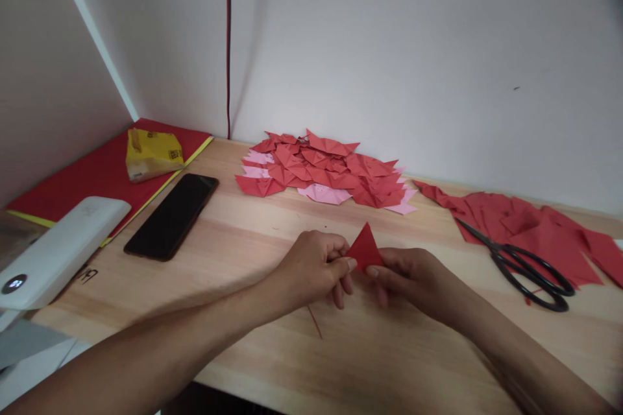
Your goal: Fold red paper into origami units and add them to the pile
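Between my two hands, a small piece of red folded paper point(365, 248) is held up with its triangular point upward. My left hand point(321, 266) pinches its left side, thumb in front. My right hand point(409, 273) pinches the lower right corner between thumb and fingers. Both hands are a little above the wooden table. Behind them lies a heap of folded red and pink paper pieces point(316, 168) against the wall. A thin reddish strip point(315, 323) rests on the table below my left hand.
Black-handled scissors point(516, 262) lie at right, partly over crumpled red paper point(516, 214). At left are a black phone point(172, 217), a white power bank point(68, 249), and a yellow packet point(154, 154) on red sheets point(73, 178). A dark cable point(228, 45) hangs along the wall.
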Demonstrator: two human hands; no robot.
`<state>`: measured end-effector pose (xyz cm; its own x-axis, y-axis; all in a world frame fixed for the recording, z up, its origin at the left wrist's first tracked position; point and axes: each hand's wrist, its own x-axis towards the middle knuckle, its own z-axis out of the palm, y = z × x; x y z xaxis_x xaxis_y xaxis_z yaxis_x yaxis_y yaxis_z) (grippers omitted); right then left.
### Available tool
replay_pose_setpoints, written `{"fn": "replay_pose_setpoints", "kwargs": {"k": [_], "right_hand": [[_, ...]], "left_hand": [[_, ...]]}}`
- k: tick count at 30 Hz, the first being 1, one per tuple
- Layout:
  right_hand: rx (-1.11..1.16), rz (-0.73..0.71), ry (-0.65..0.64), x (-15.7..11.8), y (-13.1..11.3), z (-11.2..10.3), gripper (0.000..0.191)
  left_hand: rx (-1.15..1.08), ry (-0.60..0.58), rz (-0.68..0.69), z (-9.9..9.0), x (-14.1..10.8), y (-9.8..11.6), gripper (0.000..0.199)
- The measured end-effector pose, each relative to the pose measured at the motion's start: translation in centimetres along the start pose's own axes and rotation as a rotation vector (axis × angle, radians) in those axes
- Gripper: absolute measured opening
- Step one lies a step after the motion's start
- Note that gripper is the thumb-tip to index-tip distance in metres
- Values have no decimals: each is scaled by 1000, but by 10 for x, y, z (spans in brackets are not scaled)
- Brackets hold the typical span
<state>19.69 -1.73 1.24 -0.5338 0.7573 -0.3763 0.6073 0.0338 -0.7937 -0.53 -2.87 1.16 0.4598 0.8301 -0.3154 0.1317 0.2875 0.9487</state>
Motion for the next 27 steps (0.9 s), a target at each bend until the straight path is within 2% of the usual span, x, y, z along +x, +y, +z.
{"fn": "replay_pose_setpoints", "kwargs": {"k": [4, 11, 18, 23, 27], "right_hand": [[-2, 59, 32, -1, -1, 0, 36], [-10, -59, -53, -1, 1, -7, 43], [26, -78, -126, -2, 2, -14, 40], [77, -101, -57, -1, -2, -4, 34], [20, -53, 27, -1, -3, 5, 31]], "left_hand": [[-8, 5, 14, -1, 0, 1, 11], [2, -9, -7, -5, 3, 0, 16], [16, -37, -24, -7, 4, -1, 14], [9, -92, 30, 1, 1, -5, 12], [68, -74, 57, 5, -1, -9, 13]]}}
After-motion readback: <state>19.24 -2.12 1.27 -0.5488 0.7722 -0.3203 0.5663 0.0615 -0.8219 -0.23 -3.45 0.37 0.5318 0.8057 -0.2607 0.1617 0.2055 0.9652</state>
